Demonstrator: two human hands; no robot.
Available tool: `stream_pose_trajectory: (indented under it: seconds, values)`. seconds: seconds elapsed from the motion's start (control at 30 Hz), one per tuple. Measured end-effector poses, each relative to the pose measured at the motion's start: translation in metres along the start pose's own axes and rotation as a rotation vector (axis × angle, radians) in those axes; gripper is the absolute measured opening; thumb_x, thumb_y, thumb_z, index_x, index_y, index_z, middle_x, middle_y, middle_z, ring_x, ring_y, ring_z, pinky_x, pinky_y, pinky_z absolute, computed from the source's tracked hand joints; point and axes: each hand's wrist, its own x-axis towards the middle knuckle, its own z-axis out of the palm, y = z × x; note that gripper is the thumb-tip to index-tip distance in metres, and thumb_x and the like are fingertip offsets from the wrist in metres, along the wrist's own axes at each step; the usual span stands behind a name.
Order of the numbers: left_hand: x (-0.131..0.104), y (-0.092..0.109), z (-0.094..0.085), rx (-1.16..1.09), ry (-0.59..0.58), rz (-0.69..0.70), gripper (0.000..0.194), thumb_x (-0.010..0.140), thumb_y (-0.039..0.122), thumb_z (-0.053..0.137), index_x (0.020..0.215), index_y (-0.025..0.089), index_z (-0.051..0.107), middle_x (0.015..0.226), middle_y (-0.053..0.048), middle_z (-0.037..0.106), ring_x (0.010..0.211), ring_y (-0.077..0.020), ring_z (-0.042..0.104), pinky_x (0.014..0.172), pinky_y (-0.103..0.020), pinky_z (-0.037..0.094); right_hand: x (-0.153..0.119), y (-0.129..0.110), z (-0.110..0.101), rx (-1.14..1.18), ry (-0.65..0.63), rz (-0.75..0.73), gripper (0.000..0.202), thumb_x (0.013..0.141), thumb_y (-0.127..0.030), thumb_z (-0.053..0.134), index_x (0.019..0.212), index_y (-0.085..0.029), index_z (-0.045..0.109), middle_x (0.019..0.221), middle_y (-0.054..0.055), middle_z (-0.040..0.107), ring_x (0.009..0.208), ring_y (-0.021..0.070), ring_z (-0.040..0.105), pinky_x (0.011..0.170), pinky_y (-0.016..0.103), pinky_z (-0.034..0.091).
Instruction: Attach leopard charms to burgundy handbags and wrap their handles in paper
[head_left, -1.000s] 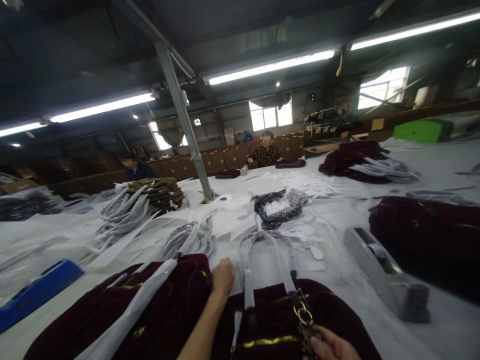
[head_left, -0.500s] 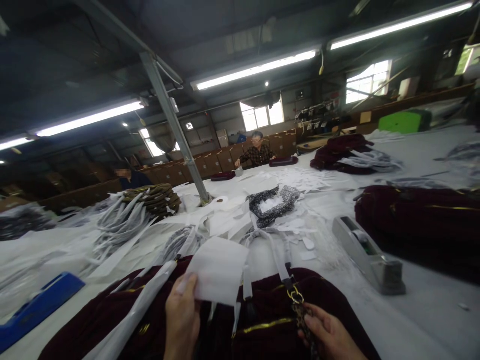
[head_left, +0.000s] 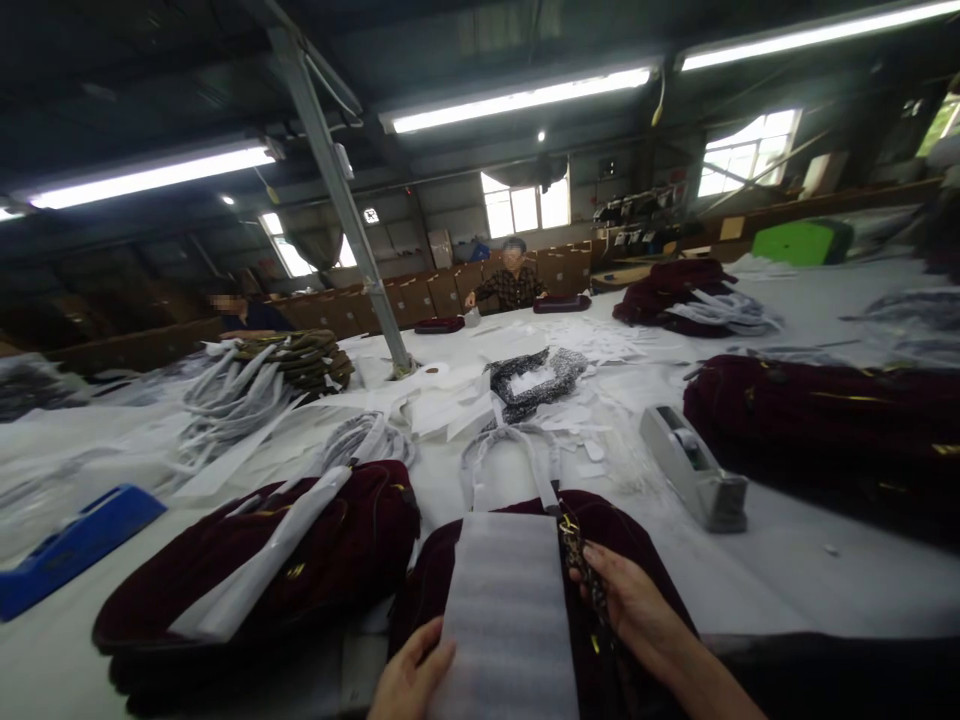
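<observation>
A white foam sheet (head_left: 510,610) lies over the front of a dark red bag (head_left: 622,530) with wrapped handles standing up behind. My left hand (head_left: 416,672) pinches the sheet's left edge near the bottom. Beside the sheet's right edge, my right hand (head_left: 622,595) has its fingers closed on a patterned strap (head_left: 587,568), which hangs from a gold ring at the handle's base. More dark red bags (head_left: 330,550) are stacked to the left, a white-wrapped strap across the top one.
A grey tape dispenser (head_left: 694,470) stands right of the bag, a blue one (head_left: 82,545) at far left. Dark red bags (head_left: 817,420) lie at right. Beyond are paper scraps, a metal post (head_left: 345,210), olive bags (head_left: 307,362) and two people across the table.
The foam sheet has come down from above the bag onto its front, with my left hand lower and further right. My right hand still holds the strap. The view has shifted.
</observation>
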Motion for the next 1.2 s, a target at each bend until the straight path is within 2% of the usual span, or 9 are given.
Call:
stream_pose_trajectory:
  seconds: [0.1,0.17,0.3,0.4,0.57,0.73,0.83,1.0,1.2]
  values:
    - [0.018,0.034,0.006,0.082,-0.189,-0.057,0.046,0.068,0.05,0.066,0.094,0.012,0.059,0.082,-0.01,0.069,0.069,-0.0187,0.064,0.061,-0.025,0.048,0.0,0.001,0.0,0.007,-0.046,-0.003,0.026,0.075,-0.025,0.07,0.097,-0.013,0.062,0.087,0.004,0.066,0.072,0.0114,0.063,0.062,0.019,0.052]
    - [0.036,0.046,0.016,0.095,-0.296,-0.09,0.042,0.072,0.046,0.064,0.094,0.011,0.06,0.079,-0.01,0.068,0.064,-0.0163,0.063,0.061,-0.025,0.048,0.0,0.001,0.001,0.005,-0.055,-0.003,0.027,0.075,-0.025,0.07,0.097,-0.013,0.062,0.087,0.004,0.066,0.071,0.0111,0.063,0.061,0.019,0.051]
    - [0.065,0.041,0.046,-0.014,-0.494,-0.16,0.038,0.068,0.032,0.071,0.095,0.008,0.062,0.082,-0.011,0.069,0.07,-0.0193,0.065,0.073,-0.032,0.05,-0.003,-0.003,0.004,-0.008,-0.055,0.006,0.027,0.077,-0.025,0.068,0.099,-0.012,0.061,0.086,0.005,0.067,0.069,0.0104,0.062,0.061,0.018,0.051]
    - [0.068,0.029,0.063,-0.049,-0.604,-0.224,0.041,0.064,0.022,0.074,0.1,0.007,0.061,0.084,-0.013,0.069,0.075,-0.0237,0.065,0.079,-0.039,0.049,-0.006,-0.007,0.005,-0.003,-0.097,0.016,0.026,0.078,-0.025,0.066,0.1,-0.011,0.061,0.087,0.006,0.067,0.071,0.0104,0.063,0.063,0.019,0.051]
    - [0.05,0.026,0.046,-0.135,-0.45,-0.316,0.041,0.062,0.012,0.067,0.102,0.007,0.059,0.081,-0.011,0.07,0.073,-0.025,0.066,0.079,-0.039,0.049,0.0,-0.017,-0.002,-0.048,-0.059,0.095,0.023,0.078,-0.022,0.066,0.095,-0.007,0.061,0.084,0.008,0.067,0.071,0.0119,0.064,0.064,0.02,0.053]
    - [0.032,0.029,0.023,-0.259,-0.355,-0.565,0.04,0.064,0.017,0.063,0.102,0.005,0.058,0.083,-0.015,0.069,0.084,-0.0295,0.066,0.085,-0.039,0.047,0.01,-0.044,0.003,-0.068,0.08,0.253,0.017,0.079,-0.018,0.064,0.088,-0.005,0.059,0.075,0.007,0.066,0.061,0.0109,0.064,0.043,0.013,0.049]
    - [0.03,0.023,0.037,-0.254,-0.411,-0.479,0.041,0.061,0.01,0.063,0.102,0.01,0.057,0.084,-0.012,0.07,0.084,-0.0292,0.066,0.083,-0.04,0.048,0.012,-0.067,0.017,0.0,0.11,0.391,0.012,0.084,-0.016,0.056,0.09,-0.005,0.055,0.072,0.008,0.065,0.058,0.0109,0.065,0.039,0.01,0.047]
    - [0.038,0.015,0.086,-0.161,-0.573,-0.399,0.042,0.058,0.005,0.057,0.1,0.007,0.059,0.081,-0.012,0.069,0.074,-0.0264,0.066,0.078,-0.039,0.049,0.014,-0.098,0.041,-0.027,0.126,0.498,0.01,0.089,-0.012,0.045,0.093,-0.004,0.05,0.067,0.01,0.064,0.052,0.0143,0.065,0.037,0.013,0.049]
    - [0.048,0.01,0.119,-0.186,-0.56,-0.466,0.038,0.058,0.006,0.053,0.096,0.007,0.06,0.073,-0.01,0.068,0.067,-0.0238,0.065,0.075,-0.037,0.05,0.017,-0.109,0.06,-0.135,0.092,0.517,0.016,0.089,-0.008,0.04,0.101,-0.001,0.048,0.069,0.012,0.065,0.058,0.0153,0.067,0.043,0.013,0.051]
